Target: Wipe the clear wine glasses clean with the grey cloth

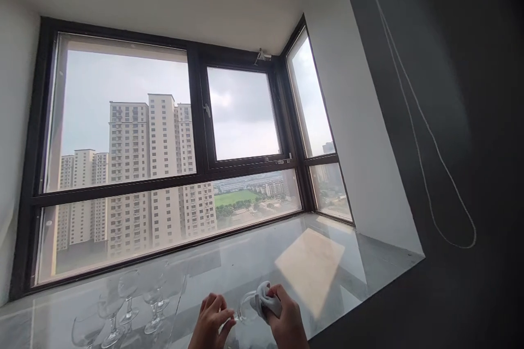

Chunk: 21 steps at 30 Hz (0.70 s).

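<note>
Pinching the wine glass (244, 310) by what seems its stem, my left hand (210, 320) steadies it; my right hand (289, 324) clutches the cloth (265, 294) against it.

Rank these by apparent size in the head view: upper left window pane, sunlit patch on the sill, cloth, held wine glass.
1. The upper left window pane, though farthest.
2. The sunlit patch.
3. The cloth and the held wine glass look alike, each partly hidden, so unranked.

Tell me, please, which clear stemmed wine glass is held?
The glass lying sideways between left hand and right hand, pale cloth at its bowl; the others stand upright.
</note>
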Motion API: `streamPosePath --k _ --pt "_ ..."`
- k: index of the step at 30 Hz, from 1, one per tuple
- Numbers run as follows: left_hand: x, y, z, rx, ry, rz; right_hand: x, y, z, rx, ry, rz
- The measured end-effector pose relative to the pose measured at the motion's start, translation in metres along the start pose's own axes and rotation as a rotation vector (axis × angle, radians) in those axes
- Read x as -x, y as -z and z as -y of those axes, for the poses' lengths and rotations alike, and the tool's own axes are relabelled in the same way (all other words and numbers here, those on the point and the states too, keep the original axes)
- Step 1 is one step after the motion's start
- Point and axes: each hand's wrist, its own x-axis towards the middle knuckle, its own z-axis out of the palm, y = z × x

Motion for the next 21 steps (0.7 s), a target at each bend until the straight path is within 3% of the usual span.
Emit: streamPosePath --k 10,15,21 --pt "-0.002 0.005 -0.006 0.071 0.026 -0.002 -0.004 0.01 0.016 -0.173 -0.157 0.118" --pt "-0.018 -0.005 -0.009 0.204 0.227 0.05 -0.009 0.022 0.028 -0.2 -0.149 0.064" --pt "-0.065 -0.042 -0.01 0.438 0.566 0.042 -0.01 0.032 0.045 -0.004 0.041 0.069"
